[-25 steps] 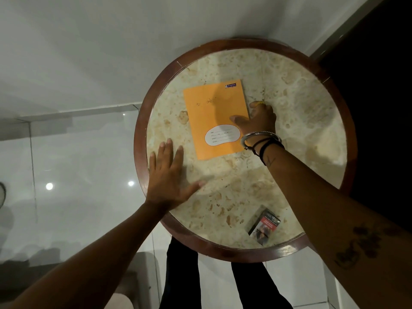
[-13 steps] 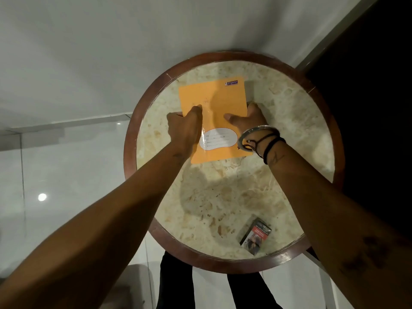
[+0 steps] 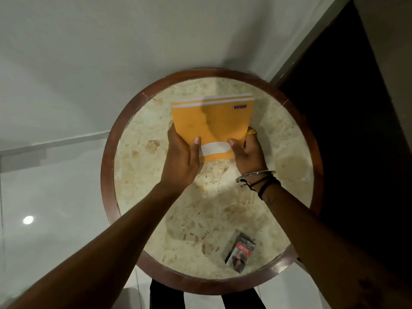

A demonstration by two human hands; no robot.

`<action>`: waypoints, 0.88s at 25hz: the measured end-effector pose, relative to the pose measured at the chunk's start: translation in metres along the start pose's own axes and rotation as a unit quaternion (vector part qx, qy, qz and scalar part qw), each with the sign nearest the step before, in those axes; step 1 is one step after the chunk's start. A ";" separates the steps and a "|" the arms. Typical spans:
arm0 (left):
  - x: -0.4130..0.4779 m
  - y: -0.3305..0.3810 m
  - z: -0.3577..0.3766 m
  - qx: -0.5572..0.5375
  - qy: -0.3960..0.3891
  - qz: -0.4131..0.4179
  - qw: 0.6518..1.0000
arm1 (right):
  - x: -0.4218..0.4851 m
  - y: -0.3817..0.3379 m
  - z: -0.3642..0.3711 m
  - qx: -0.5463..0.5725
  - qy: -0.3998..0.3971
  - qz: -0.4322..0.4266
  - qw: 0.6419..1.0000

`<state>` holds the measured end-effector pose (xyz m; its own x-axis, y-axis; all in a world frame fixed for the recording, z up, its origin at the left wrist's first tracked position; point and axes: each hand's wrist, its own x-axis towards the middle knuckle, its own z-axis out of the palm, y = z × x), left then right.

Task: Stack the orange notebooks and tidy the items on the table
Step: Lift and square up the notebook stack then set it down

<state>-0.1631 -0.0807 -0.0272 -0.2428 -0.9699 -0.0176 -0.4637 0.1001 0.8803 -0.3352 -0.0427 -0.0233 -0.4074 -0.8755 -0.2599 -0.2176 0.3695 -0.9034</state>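
Orange notebooks [image 3: 214, 123] tilted above the table [image 3: 223, 210], white page edges showing; left hand [image 3: 181, 159] and right hand [image 3: 248, 152] each grip a near corner.

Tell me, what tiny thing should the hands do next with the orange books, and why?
Probably lower the orange notebooks flat onto the round table. The left hand and right hand grip their near edge on either side, the far edge is tilted up, and its white page edges look nearly aligned.
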 end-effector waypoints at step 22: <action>0.096 0.050 0.105 0.056 0.057 -0.306 0.949 | 0.117 0.024 -0.054 -0.202 0.112 0.176 0.957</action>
<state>-0.2989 -0.1455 -0.0349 0.1928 -0.8707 -0.4524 -0.5765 -0.4736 0.6659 -0.4359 -0.1191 -0.0567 -0.6890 -0.6029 -0.4022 -0.3393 0.7587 -0.5561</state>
